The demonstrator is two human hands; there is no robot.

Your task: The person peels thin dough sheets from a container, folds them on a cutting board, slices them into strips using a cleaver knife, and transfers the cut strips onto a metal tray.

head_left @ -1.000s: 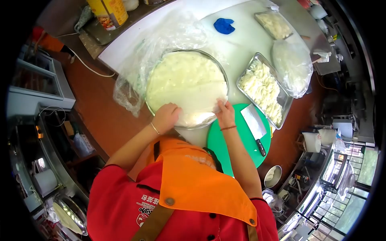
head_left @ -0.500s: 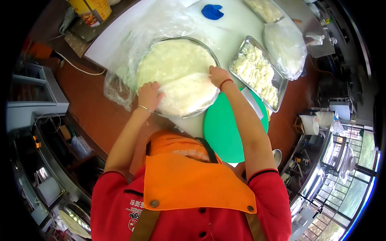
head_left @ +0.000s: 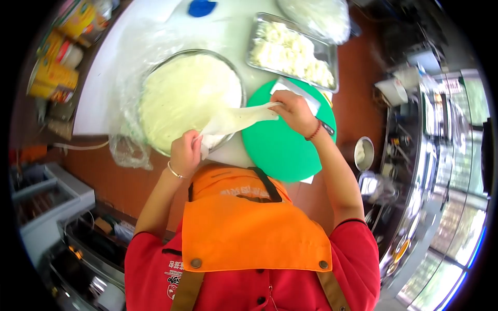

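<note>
A thin, pale, translucent sheet (head_left: 236, 119) is stretched between my two hands. My left hand (head_left: 185, 153) pinches its lower left end at the near rim of a round metal pan. My right hand (head_left: 294, 111) grips the other end over a round green board (head_left: 275, 142). Pale, creamy material (head_left: 181, 96) covers the round pan. On the green board, a cleaver (head_left: 298, 95) lies partly behind my right hand. Crumpled clear plastic (head_left: 124, 98) spreads along the pan's left side.
Beyond the board lies a metal tray (head_left: 332, 52) of white pieces, with a filled plastic bag (head_left: 321, 18) behind it. A blue item (head_left: 201, 7) is at the top. Yellow cans (head_left: 54, 80) stand at upper left. A metal bowl (head_left: 364, 154) sits at right.
The sheet, earlier lying over the near part of the pan, is now lifted and drawn out to the right. My right hand has moved from the pan to above the green board. The view has shifted.
</note>
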